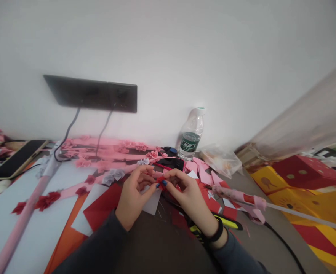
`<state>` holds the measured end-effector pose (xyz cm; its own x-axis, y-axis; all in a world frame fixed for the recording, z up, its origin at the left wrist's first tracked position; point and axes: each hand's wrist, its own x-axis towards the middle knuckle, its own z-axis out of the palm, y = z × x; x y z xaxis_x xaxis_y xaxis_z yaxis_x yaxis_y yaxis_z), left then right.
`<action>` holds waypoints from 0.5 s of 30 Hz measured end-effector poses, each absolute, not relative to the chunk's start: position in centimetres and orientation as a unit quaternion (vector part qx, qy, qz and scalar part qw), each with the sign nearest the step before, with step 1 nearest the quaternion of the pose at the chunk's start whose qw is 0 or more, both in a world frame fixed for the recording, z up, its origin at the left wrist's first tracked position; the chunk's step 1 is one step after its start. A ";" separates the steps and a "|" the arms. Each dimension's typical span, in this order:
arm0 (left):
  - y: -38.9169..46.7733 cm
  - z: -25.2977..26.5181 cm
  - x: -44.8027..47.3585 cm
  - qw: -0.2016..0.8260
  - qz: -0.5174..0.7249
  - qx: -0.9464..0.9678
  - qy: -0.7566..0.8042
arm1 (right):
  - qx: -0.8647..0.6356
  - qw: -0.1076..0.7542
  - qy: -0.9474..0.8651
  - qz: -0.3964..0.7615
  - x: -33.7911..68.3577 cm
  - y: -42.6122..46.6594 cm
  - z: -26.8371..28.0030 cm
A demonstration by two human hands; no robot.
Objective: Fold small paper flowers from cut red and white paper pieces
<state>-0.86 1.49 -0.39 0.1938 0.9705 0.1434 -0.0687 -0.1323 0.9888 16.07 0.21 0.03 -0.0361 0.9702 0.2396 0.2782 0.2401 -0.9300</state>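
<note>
Head view: two bare hands meet over a craft-strewn table, seen from above
Left hand (133, 198): fingers curled in, thumb and forefinger pinched on the small red paper piece (161, 179); blue-painted nails show at the tips
Right hand (189, 196): pinched on the same red paper piece from the other side, a black wristband (217, 233) on the wrist
Red paper piece: held between both hands just above the table, in front of a black phone (171, 163)
Under the hands: a white paper sheet (153, 203) and a red paper sheet (103, 207)
Right of the hands: a pink glue gun (239, 198) lying on its side, with a yellow-and-black utility knife (229, 223) near the right wrist
Behind: a clear water bottle (191, 135) upright against the wall, a crumpled plastic bag (221, 160) beside it
Left: pink paper strips (108, 152) dotted with paper flowers, and a long pink tube (25, 213) running towards the near edge
Wall: a dark socket panel (92, 93) with two cables hanging from it
</note>
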 end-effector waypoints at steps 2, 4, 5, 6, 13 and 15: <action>1.5 -0.4 -0.8 0.520 0.499 0.574 0.390 | -0.496 0.476 -0.616 0.384 16.1 0.3 0.0; 1.6 -0.3 -0.9 0.519 0.496 0.586 0.376 | -0.493 0.468 -0.613 0.403 16.1 0.3 0.1; 1.6 -0.3 -0.9 0.519 0.494 0.591 0.371 | -0.493 0.465 -0.610 0.410 16.1 0.3 0.1; 1.6 -0.3 -0.9 0.515 0.494 0.595 0.370 | -0.494 0.464 -0.606 0.417 16.1 0.3 0.2; 1.8 -0.4 -1.2 0.441 0.440 0.646 0.442 | -0.496 0.498 -0.593 0.393 15.9 0.1 0.2; 1.7 -0.5 -1.1 0.491 0.431 0.620 0.434 | -0.493 0.508 -0.601 0.371 15.8 0.1 0.1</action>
<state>-1.13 1.68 -0.50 0.2514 0.9619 0.1071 0.1154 -0.1397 0.9834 15.84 0.10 0.13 0.0026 0.9699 0.2436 0.2152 0.2374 -0.9473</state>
